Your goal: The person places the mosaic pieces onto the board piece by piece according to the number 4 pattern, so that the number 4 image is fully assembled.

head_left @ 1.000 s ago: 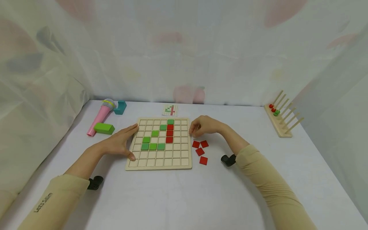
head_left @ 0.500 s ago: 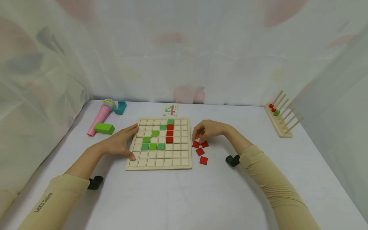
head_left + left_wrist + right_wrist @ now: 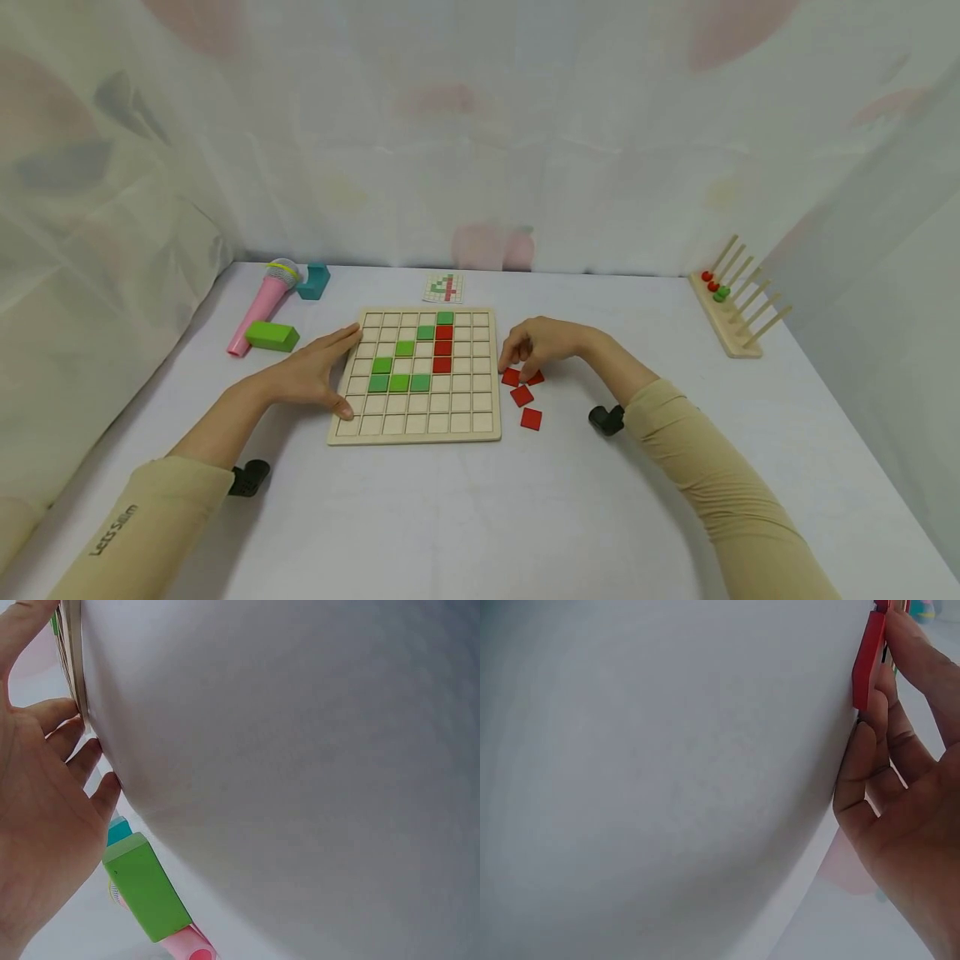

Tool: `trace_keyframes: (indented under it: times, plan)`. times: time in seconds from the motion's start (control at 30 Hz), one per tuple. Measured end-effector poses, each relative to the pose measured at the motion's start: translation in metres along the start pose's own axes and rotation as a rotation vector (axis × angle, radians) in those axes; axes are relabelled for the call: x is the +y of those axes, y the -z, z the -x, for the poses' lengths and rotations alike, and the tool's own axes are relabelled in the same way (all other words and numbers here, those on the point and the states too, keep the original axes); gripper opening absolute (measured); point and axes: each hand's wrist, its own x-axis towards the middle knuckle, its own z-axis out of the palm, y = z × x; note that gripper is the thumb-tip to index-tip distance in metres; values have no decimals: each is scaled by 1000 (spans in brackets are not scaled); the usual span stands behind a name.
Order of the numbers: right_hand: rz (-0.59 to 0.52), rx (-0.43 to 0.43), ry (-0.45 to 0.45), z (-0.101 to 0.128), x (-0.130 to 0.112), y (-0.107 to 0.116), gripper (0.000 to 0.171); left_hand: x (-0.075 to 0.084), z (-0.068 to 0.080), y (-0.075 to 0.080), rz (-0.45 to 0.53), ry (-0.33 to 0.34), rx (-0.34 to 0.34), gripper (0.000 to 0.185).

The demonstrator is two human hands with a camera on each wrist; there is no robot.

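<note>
On the table, head view: wooden grid board (image 3: 415, 417) sits between both hands, with green and red tiles already slotted in.
Left grip: left hand (image 3: 311, 375) lies flat, fingers straight and spread a bit, pressed along the board's left edge, holding nothing.
Right grip: right hand (image 3: 542, 343) is just right of the board, fingers curled down onto the loose red tiles (image 3: 522, 395); looks like it's pinching the top one (image 3: 535, 378).
Further out: pink microphone (image 3: 262, 305), green block (image 3: 272, 335) and teal block (image 3: 313, 280) well left of the left hand; pattern card (image 3: 444, 287) behind the board; peg rack (image 3: 731, 310) far right.
Left wrist view: palm (image 3: 37, 825) open against the board edge, green block just below it.
Right wrist view: fingertips (image 3: 870, 742) clamp a red tile (image 3: 868, 660) by its edge, right at the table.
</note>
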Motion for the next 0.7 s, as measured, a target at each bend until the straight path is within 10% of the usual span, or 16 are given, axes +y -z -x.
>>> trace_keyframes:
  times: [0.7]
  plan:
    - [63,55,-10,-1,-4,0,18,1,-1,0,-2,9,2,137]
